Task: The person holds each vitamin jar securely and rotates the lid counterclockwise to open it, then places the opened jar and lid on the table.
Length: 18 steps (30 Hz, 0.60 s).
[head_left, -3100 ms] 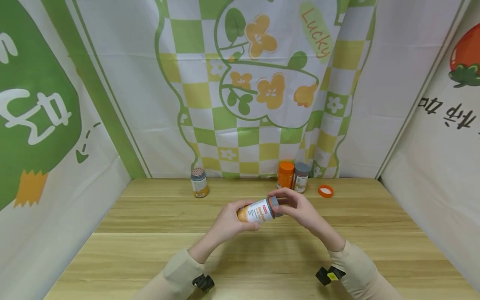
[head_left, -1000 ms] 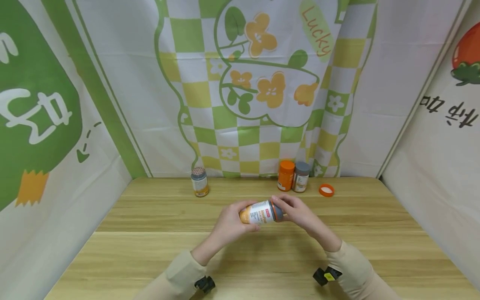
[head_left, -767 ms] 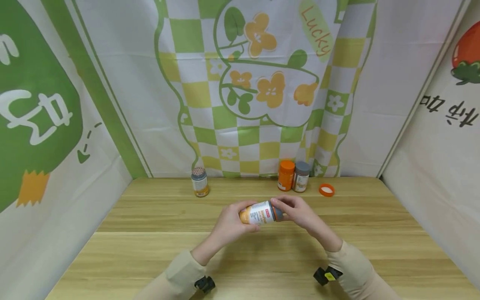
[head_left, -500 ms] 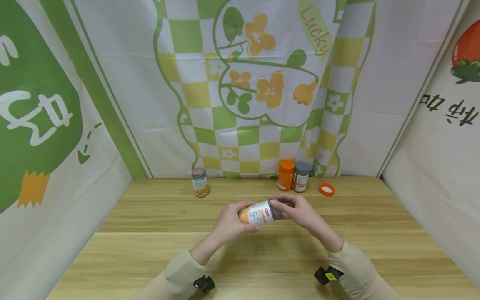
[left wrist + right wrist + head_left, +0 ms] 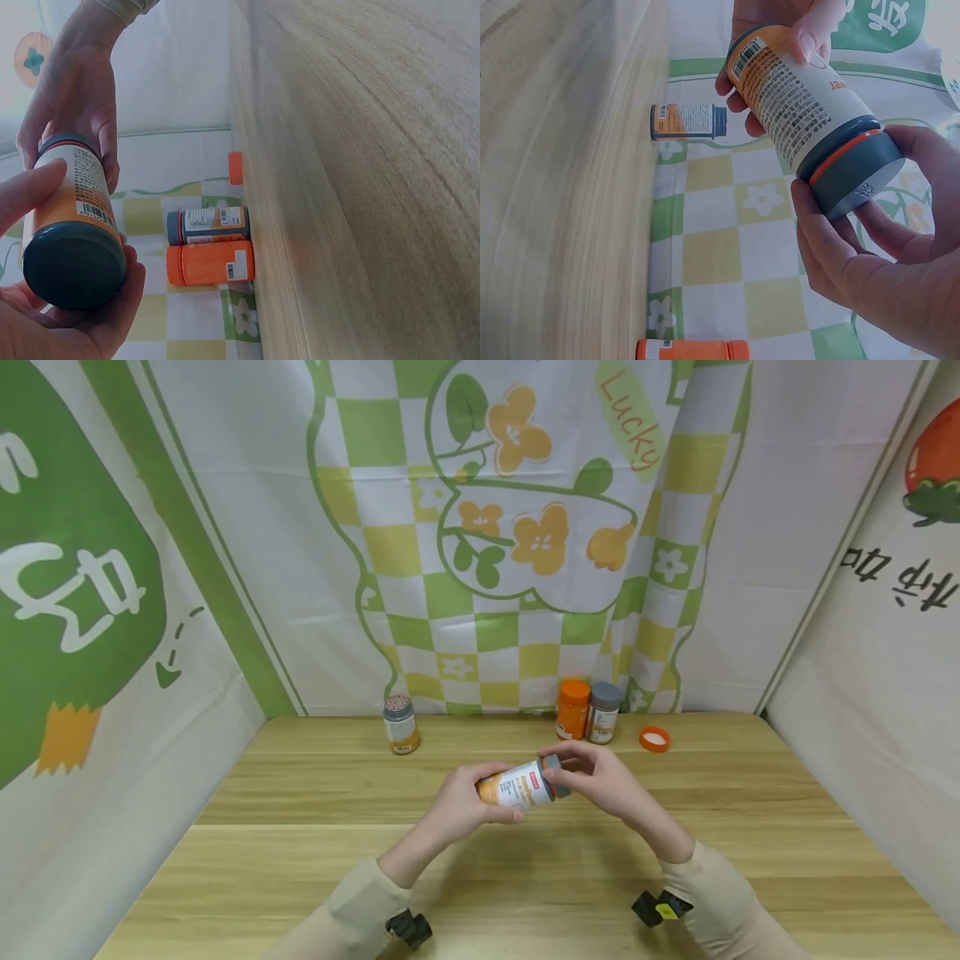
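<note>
While the table [image 5: 480, 885] stretches below, my left hand [image 5: 459, 806] and right hand [image 5: 603, 781] are both curled: they've got the bottle [image 5: 517, 787], tilted mid-air, left wrapped round it, right pinching its cap [image 5: 859, 174], orange lid [image 5: 654, 739] lying farther back.

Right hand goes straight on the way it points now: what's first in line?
The bottle, just beyond the grey lid the right hand grips; then probably the left hand, though exact heading and depth are unclear.
</note>
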Available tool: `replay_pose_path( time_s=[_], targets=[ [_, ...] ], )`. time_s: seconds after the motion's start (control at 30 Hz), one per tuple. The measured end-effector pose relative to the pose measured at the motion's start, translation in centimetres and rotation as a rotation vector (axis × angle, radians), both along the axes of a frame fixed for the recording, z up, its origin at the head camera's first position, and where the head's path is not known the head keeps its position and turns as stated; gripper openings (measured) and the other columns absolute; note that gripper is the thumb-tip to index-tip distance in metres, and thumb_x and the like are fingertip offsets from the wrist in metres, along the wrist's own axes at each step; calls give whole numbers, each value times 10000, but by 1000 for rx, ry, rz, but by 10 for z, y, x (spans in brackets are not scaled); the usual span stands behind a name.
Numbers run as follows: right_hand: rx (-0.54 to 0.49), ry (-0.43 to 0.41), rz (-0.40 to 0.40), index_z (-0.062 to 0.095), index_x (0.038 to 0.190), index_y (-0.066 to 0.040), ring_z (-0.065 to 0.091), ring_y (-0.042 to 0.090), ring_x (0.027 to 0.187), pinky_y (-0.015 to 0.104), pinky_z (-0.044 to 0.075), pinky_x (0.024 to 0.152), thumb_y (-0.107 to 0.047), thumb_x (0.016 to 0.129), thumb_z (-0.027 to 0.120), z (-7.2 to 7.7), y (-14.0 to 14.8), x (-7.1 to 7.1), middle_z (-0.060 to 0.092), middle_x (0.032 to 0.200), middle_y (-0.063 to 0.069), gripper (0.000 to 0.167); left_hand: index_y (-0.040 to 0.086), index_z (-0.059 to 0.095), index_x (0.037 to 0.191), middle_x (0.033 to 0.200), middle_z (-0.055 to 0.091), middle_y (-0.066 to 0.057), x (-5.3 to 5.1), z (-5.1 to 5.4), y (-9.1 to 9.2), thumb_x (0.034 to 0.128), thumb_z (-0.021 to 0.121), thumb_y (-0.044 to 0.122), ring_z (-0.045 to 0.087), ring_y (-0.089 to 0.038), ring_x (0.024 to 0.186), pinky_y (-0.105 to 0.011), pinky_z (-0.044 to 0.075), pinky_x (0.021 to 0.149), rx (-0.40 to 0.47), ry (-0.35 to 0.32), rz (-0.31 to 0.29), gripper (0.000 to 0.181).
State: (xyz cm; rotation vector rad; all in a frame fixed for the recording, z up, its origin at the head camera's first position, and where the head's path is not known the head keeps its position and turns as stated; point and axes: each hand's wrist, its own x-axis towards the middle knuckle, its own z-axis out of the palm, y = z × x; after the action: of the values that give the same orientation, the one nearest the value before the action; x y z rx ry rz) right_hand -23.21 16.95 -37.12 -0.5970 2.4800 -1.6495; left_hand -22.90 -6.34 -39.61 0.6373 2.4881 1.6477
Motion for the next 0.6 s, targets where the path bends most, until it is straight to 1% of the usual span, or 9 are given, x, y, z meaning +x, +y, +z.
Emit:
replay_pose_path(
  time_s=[0.1, 0.17, 0.23, 0.3, 0.4, 0.47, 0.6],
  targets=[
    [-3, 28, 17, 633, 1190, -113, 601, 283, 1030, 404, 546, 750, -253, 884, 665, 1, 1, 1, 619, 1168, 153, 338, 132, 637, 1205, 964, 660, -67, 0, 0, 0, 659, 847, 197, 574, -155, 764, -349, 520, 620, 28, -44, -14, 589],
    [-10, 47, 31, 632, 1187, -119, 592, 295, 1031, 389, 550, 740, -234, 879, 671, 1, 1, 1, 619, 1150, 160, 331, 129, 637, 1206, 938, 658, -67, -1, 1, -1, 665, 841, 196, 573, -150, 747, -395, 529, 614, 48, -66, -27, 582],
    [-18, 65, 48, 628, 1185, -121, 588, 297, 1025, 357, 550, 731, -212, 875, 675, 1, 2, 1, 623, 1129, 164, 326, 110, 638, 1202, 919, 661, -70, -2, 0, -1, 670, 834, 190, 574, -146, 731, -407, 532, 610, 66, -78, -43, 572],
    [-34, 82, 70, 623, 1187, -114, 582, 293, 1022, 330, 547, 730, -183, 871, 678, 0, 3, 1, 625, 1117, 164, 327, 103, 644, 1193, 907, 666, -68, -2, 0, -1, 673, 827, 183, 580, -138, 724, -386, 533, 604, 80, -89, -56, 557],
    [-61, 103, 111, 613, 1192, -98, 582, 272, 1017, 316, 546, 743, -147, 865, 681, -1, 4, 0, 621, 1118, 159, 337, 85, 646, 1188, 907, 670, -76, -2, 0, -2, 683, 813, 177, 586, -136, 733, -314, 517, 594, 99, -109, -79, 539],
    [-84, 105, 141, 602, 1202, -87, 584, 250, 1022, 321, 547, 756, -132, 864, 681, -1, 5, 1, 607, 1144, 159, 350, 87, 648, 1185, 914, 671, -75, -1, 0, -3, 693, 802, 182, 588, -136, 748, -285, 507, 605, 106, -128, -90, 524],
    [-121, 101, 190, 581, 1225, -86, 587, 196, 1045, 330, 547, 774, -127, 867, 677, 0, 6, 2, 566, 1224, 142, 373, 67, 645, 1187, 934, 667, -71, -1, 1, -5, 719, 776, 194, 583, -137, 774, -272, 494, 635, 123, -170, -111, 503]
  ],
)
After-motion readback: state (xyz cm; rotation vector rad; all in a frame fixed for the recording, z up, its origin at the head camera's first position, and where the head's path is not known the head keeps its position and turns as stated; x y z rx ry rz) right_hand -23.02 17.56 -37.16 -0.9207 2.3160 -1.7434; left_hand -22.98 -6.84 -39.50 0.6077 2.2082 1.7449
